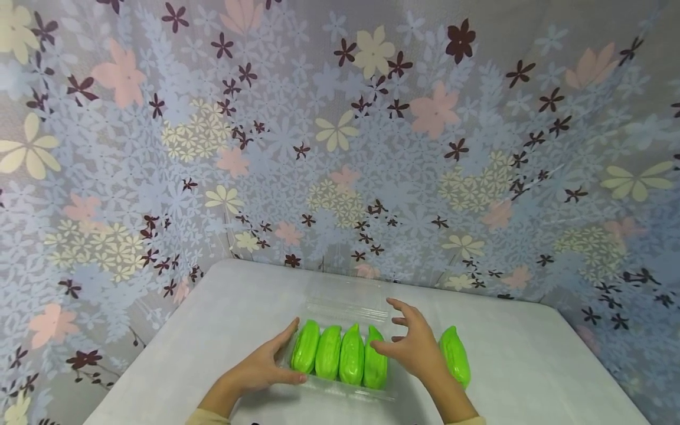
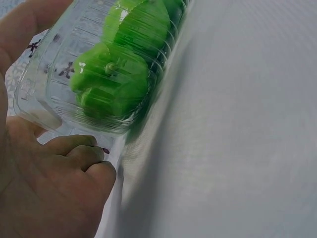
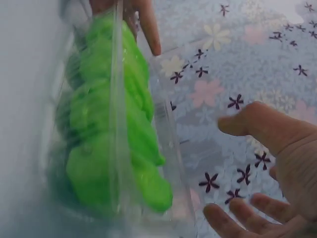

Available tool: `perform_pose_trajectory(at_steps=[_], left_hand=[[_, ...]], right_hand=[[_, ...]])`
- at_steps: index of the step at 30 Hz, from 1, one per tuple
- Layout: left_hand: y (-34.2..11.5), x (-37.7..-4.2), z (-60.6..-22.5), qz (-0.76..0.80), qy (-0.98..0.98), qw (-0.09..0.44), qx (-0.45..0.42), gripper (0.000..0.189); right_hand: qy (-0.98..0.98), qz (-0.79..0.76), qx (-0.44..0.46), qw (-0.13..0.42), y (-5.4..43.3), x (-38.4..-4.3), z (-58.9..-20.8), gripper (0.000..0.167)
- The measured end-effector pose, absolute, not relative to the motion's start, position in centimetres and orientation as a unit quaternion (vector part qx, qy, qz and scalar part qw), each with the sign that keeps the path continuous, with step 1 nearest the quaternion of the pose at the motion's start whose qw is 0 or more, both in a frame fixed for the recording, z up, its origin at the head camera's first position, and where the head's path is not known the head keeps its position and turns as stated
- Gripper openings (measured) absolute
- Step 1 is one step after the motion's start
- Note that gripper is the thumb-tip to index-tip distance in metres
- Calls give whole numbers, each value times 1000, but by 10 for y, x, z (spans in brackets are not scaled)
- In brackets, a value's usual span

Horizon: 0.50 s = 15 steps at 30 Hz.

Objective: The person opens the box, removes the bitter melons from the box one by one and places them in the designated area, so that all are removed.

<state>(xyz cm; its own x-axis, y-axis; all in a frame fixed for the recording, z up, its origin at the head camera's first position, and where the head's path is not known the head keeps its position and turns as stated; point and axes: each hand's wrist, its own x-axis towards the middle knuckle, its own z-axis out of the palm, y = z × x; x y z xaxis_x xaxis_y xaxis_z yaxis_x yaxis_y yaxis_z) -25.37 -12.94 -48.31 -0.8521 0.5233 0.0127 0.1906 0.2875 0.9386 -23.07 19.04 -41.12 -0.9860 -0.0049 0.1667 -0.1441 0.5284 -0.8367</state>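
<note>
A clear plastic container (image 1: 366,393) lies on the table with its hinged lid (image 1: 345,290) folded back toward the wall. Several bright green, ridged, elongated pieces like toy vegetables (image 1: 351,357) sit side by side in it. My left hand (image 1: 260,367) holds the container's left end, thumb at the front corner and fingers toward the back. My right hand (image 1: 417,345) hovers by the right end, fingers spread and holding nothing; the right wrist view shows it apart from the container (image 3: 119,99). Another green piece (image 1: 454,357) lies outside, right of my right forearm, which partly covers it.
A white-covered table (image 1: 531,366) extends on both sides of the container. Behind it and at both sides hang flower-patterned wall coverings (image 1: 340,177), meeting the table's back edge.
</note>
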Motion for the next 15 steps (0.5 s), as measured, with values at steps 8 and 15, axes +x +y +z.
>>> perform_pose_trajectory(at_steps=[8, 15], left_hand=[[-130, -255, -483, 554, 786, 152, 230, 113], [-130, -253, -481, 557, 785, 151, 226, 113]], right_hand=[[-859, 502, 93, 41, 170, -233, -414, 85], [-855, 501, 131, 19, 155, -231, -419, 84]])
